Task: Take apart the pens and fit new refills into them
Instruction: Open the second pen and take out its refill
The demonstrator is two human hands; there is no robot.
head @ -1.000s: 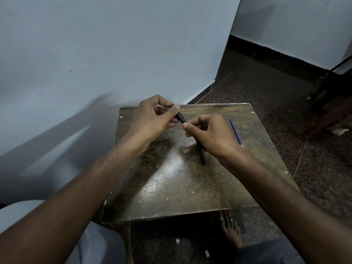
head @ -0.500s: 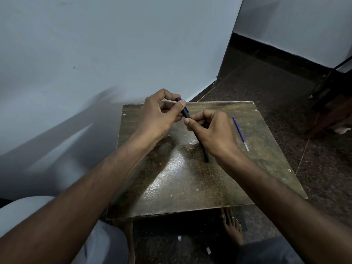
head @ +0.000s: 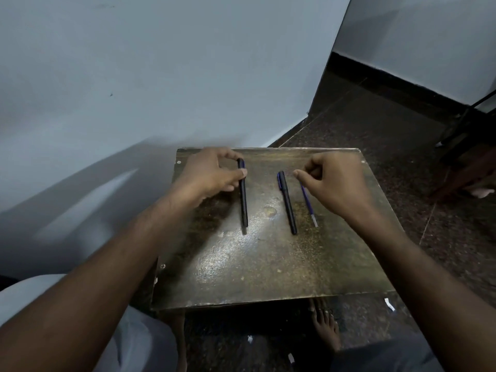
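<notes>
The left hand (head: 209, 174) pinches the top of one pen (head: 243, 196) on the bench (head: 268, 264), the right hand (head: 335, 181) pinches the thin, likely bendable refill (head: 308, 204), a second light, stiff pen (head: 287, 201) lying between them.

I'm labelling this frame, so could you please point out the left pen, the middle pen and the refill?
Left pen (head: 243, 202), head view, mid barrel.
Middle pen (head: 287, 204), head view, mid barrel.
Refill (head: 308, 205), head view, blue tube below the right hand.
</notes>
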